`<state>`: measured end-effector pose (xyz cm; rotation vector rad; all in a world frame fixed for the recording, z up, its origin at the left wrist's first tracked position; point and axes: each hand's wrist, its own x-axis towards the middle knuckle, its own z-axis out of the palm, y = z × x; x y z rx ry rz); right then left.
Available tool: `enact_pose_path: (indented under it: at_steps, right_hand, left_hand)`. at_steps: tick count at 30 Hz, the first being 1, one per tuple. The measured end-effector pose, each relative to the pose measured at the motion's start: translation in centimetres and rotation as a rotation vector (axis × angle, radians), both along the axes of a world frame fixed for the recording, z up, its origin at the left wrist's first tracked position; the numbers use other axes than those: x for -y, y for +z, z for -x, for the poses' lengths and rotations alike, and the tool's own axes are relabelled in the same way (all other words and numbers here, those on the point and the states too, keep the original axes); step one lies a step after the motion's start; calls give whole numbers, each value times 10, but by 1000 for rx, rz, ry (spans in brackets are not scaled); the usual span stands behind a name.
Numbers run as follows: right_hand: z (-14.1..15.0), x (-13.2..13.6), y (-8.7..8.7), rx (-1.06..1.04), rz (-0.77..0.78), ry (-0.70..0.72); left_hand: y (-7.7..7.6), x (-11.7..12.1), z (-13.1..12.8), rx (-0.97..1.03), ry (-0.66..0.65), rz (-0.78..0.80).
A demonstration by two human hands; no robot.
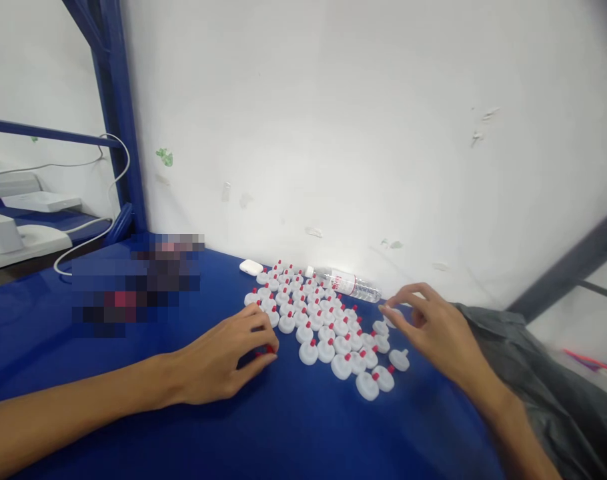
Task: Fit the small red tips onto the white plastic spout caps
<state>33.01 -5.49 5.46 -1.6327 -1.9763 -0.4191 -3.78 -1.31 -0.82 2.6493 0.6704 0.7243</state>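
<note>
Several small white caps with red tips [313,313] lie packed together on the blue table [293,427]. My left hand [228,357] rests on the table at the left edge of the group, fingers curled round a small red piece [269,349]. My right hand [428,327] hovers at the right edge of the group, its thumb and fingers pinched on a white cap [392,315].
A clear plastic water bottle [351,285] lies on its side against the white wall behind the caps. A white earbud case [251,267] sits at the back left. A grey cloth [533,373] lies at the right. A blurred patch covers something on the left.
</note>
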Motion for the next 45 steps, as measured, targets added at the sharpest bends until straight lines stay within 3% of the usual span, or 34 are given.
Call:
enact_pose_path:
  at_steps: [8, 15, 20, 25, 30, 35, 39, 45]
  right_hand:
    - [-11, 1, 4, -154, 694, 101]
    - [-18, -2, -2, -164, 845, 93]
    - [-20, 2, 10, -257, 784, 111]
    - [-13, 7, 11, -350, 1056, 90]
    - [-18, 10, 10, -318, 959, 178]
    - [-10, 18, 17, -583, 825, 314]
    - [25, 18, 10, -671, 822, 409]
    - [90, 23, -17, -714, 844, 528]
  left_hand:
    - [-8, -4, 1, -65, 0, 52]
    - [-5, -3, 1, -82, 11, 75]
    - [-5, -2, 1, -77, 19, 89]
    - [-5, -3, 0, -89, 26, 99]
    - [0, -1, -1, -50, 16, 71]
    - [9, 4, 1, 68, 14, 46]
    - [8, 8, 2, 121, -16, -38]
    - [4, 19, -2, 93, -96, -208]
